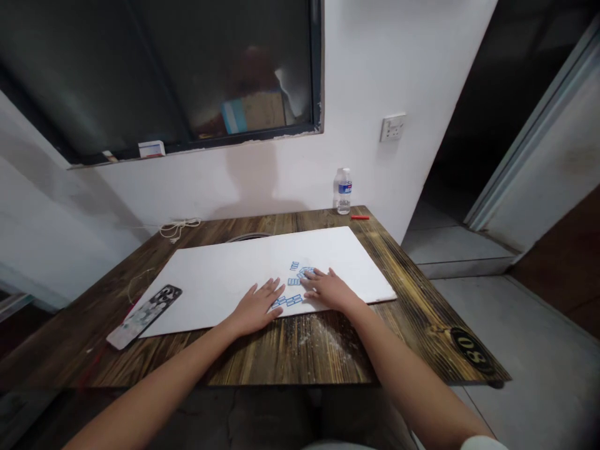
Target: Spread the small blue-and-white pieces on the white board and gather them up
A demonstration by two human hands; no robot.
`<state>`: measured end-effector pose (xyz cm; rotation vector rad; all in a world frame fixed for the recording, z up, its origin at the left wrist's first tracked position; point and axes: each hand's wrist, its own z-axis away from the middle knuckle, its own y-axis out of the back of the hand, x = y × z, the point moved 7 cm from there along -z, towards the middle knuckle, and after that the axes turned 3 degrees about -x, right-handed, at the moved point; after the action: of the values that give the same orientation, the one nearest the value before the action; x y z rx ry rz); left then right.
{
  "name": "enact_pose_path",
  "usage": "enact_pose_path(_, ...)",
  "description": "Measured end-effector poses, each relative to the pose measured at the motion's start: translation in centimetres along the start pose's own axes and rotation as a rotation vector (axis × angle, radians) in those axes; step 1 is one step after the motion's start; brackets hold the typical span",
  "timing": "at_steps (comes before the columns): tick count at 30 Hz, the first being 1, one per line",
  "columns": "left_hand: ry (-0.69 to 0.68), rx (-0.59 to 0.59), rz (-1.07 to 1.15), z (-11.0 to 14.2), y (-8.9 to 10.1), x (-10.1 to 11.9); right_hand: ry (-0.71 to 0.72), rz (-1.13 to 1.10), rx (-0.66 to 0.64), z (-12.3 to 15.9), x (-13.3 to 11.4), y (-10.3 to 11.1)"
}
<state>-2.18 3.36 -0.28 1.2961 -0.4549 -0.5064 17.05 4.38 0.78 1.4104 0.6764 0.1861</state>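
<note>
Several small blue-and-white rectangular pieces (294,300) lie in a loose cluster on a white board (210,275). Over the left side of the cluster, my left hand (257,307) rests palm down with its fingers spread, the fingertips by the nearest pieces. On the right, my right hand (328,290) is also palm down, fingers stretched out, partly covering some pieces. Whether pieces lie under either palm is hidden. Neither hand shows anything gripped.
The board lies on a dark wooden table (412,325). A phone (145,315) overlaps the board's left corner. Toward the wall are a water bottle (344,192), a red pen-like object (360,217) and a coiled white cable (178,229). A round plaque (470,347) marks the right corner.
</note>
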Motion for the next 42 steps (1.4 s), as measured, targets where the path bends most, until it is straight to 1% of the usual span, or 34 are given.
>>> enact_pose_path(2, 0.062, -0.012, 0.005, -1.6, 0.4, -1.3, -0.127, 0.059, 0.056, 0.1, 1.1, 0.5)
enact_pose_path(3, 0.085, -0.017, 0.012, -2.5, 0.5, -1.9, -0.166, 0.073, 0.082, 0.2, 1.4, 0.8)
enact_pose_path(4, 0.101, -0.017, 0.023, -3.3, 0.7, -2.4, -0.178, 0.075, 0.096, 0.2, 1.5, 0.9)
enact_pose_path(6, 0.111, -0.017, 0.046, -4.9, 1.1, -2.7, -0.127, 0.053, 0.078, 0.1, 1.2, 0.8)
enact_pose_path(8, 0.073, 0.009, 0.068, -6.2, 1.8, -2.0, -0.058, 0.031, 0.028, -0.1, 0.9, 0.4)
enact_pose_path(9, 0.014, 0.02, 0.072, -6.7, 2.1, -1.2, -0.048, 0.028, 0.006, -0.2, 0.9, 0.2)
enact_pose_path(10, -0.067, 0.011, 0.074, -7.1, 2.3, -0.1, -0.062, 0.03, -0.01, -0.2, 1.1, 0.0)
enact_pose_path(12, -0.218, -0.059, 0.072, -7.8, 2.3, 1.8, -0.131, 0.039, -0.022, -0.2, 1.8, -0.1)
enact_pose_path(13, -0.256, -0.101, 0.07, -8.1, 2.2, 2.3, -0.169, 0.045, -0.024, -0.2, 2.1, -0.1)
enact_pose_path(14, -0.255, -0.127, 0.068, -8.4, 2.2, 2.4, -0.203, 0.048, -0.033, -0.1, 2.5, -0.2)
enact_pose_path(15, -0.216, -0.13, 0.066, -8.7, 2.2, 2.0, -0.232, 0.046, -0.049, 0.0, 2.7, -0.4)
enact_pose_path(16, -0.15, -0.112, 0.063, -9.1, 2.4, 1.3, -0.258, 0.041, -0.068, 0.0, 2.9, -0.6)
enact_pose_path(19, 0.073, 0.008, 0.053, -9.8, 3.3, -1.6, -0.315, 0.025, -0.098, 0.2, 3.4, -1.0)
enact_pose_path(20, 0.108, 0.048, 0.055, -10.0, 3.5, -2.1, -0.319, 0.028, -0.085, 0.2, 3.4, -0.9)
enact_pose_path(21, 0.112, 0.079, 0.059, -10.1, 3.6, -2.3, -0.311, 0.038, -0.062, 0.2, 3.3, -0.7)
enact_pose_path(23, 0.044, 0.104, 0.069, -10.3, 3.6, -1.7, -0.259, 0.063, -0.001, 0.2, 2.9, 0.3)
enact_pose_path(26, -0.088, 0.056, 0.066, -10.5, 2.8, 0.2, -0.14, 0.076, 0.042, 0.3, 1.6, 1.9)
enact_pose_path(28, -0.129, 0.023, 0.052, -10.3, 2.2, 1.1, -0.076, 0.067, 0.001, 0.5, 0.8, 2.5)
enact_pose_path(29, -0.139, 0.016, 0.043, -10.2, 2.0, 1.3, -0.07, 0.061, -0.024, 0.6, 0.6, 2.7)
enact_pose_path(32, -0.169, 0.009, 0.023, -9.5, 1.7, 1.7, -0.137, 0.039, -0.09, 1.0, 0.5, 2.7)
enact_pose_path(34, -0.196, -0.001, 0.025, -9.0, 1.6, 1.9, -0.167, 0.047, -0.101, 1.2, 0.4, 2.7)
enact_pose_path(39, -0.259, -0.022, 0.032, -7.3, 1.3, 3.1, -0.137, 0.078, -0.083, 1.8, 0.1, 3.1)
enact_pose_path(42, -0.223, 0.051, 0.06, -6.4, 1.2, 3.2, -0.188, 0.066, -0.012, 2.0, 0.6, 4.2)
